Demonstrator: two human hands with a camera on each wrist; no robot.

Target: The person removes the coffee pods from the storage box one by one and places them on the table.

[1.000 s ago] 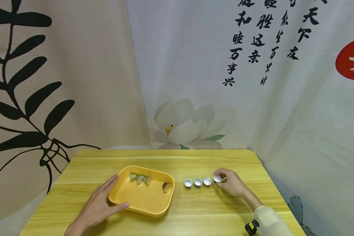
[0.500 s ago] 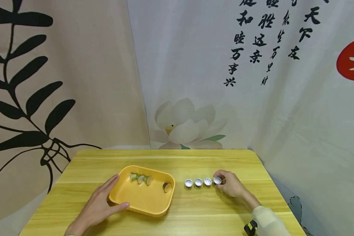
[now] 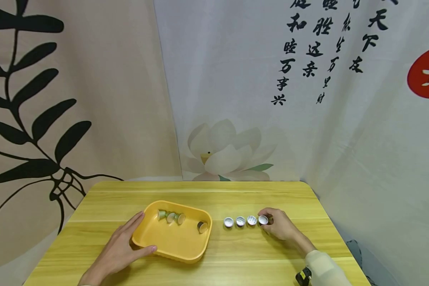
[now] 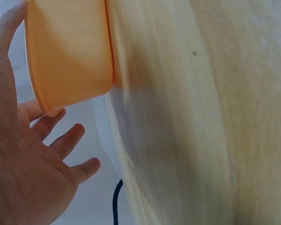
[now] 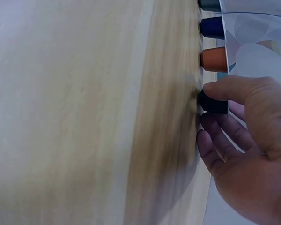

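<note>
My left hand (image 3: 119, 248) rests at the left end of a yellow tray (image 3: 171, 250), thumb and index finger touching its rim and the other fingers loose. In the left wrist view the tray shows as an orange wall (image 4: 70, 51). My right hand (image 3: 280, 224) pinches a black coffee capsule (image 5: 213, 104) between thumb and fingers; its silver lid (image 3: 263, 220) faces up. Left of it, upright in a row, stand an orange capsule (image 5: 213, 59), a blue capsule (image 5: 212, 27) and a dark green capsule (image 5: 210, 4). A narrow gap separates the held capsule from the orange one.
Inside the tray, three greenish capsules (image 3: 171, 217) lie together at the far left, and a dark capsule (image 3: 202, 227) with a tan lid lies at the right. The wooden table (image 3: 236, 262) ends at a printed curtain (image 3: 228, 99) behind.
My right hand has lowered the black capsule slightly toward me, level with the row. The left hand and the tray have stayed put.
</note>
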